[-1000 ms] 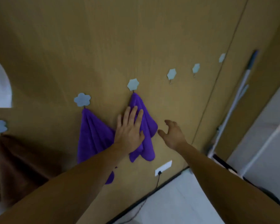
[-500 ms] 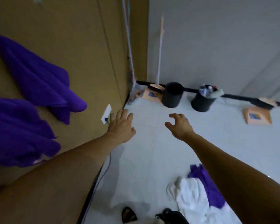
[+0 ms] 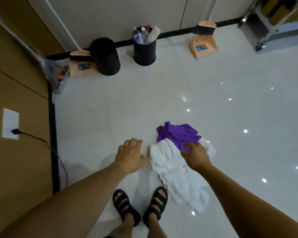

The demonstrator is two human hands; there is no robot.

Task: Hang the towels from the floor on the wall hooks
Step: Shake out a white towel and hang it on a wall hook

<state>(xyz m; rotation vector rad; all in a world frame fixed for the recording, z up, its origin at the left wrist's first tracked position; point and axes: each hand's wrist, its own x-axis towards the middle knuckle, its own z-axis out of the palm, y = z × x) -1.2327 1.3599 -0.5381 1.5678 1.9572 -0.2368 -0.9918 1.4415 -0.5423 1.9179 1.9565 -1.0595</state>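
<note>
Pale glossy tiled floor (image 3: 213, 86) beside a wooden wall (image 3: 15, 79). A white towel (image 3: 175, 174) lies crumpled there, with a purple towel (image 3: 177, 134) bunched against its far end. The right hand (image 3: 196, 157) reaches down, fingertips on the purple cloth, probably to lift it; whether it grips cannot be told. The left hand (image 3: 130, 156) hovers empty just beside the white towel, fingers spread.

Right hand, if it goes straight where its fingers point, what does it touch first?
Probably the crumpled purple cloth towel, lying partly on the white cloth towel. The right hand seems nearly at its edge; depth is unclear.
</note>
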